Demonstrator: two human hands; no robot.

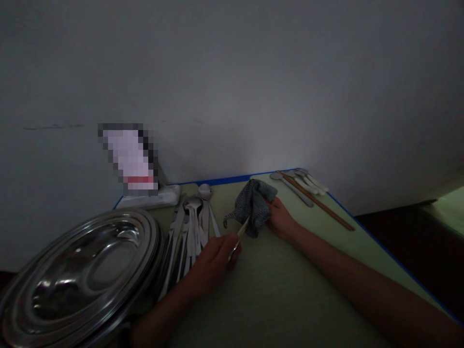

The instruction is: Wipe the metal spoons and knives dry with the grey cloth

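My left hand [216, 253] is closed around the handle of a slim metal utensil [243, 229]. The utensil's far end is hidden inside a grey-blue checked cloth [253, 205], so its kind does not show. My right hand [281, 217] grips the bunched cloth from the right, fingers partly covered by its folds. Both hands are above the pale green table [261, 290]. Just left of my left hand lies a bunch of metal cutlery, with spoons [194, 203], knives [176, 227] and a round-bowled ladle [205, 192].
A stack of shiny oval metal trays [148, 227] fills the table's left side. Behind it, a blurred phone-like screen [128, 157] stands on a white base [163, 195]. At the back right lie a spoon [292, 188], wooden chopsticks [322, 205] and several white-handled utensils [311, 183]. A wall [232, 87] borders the back.
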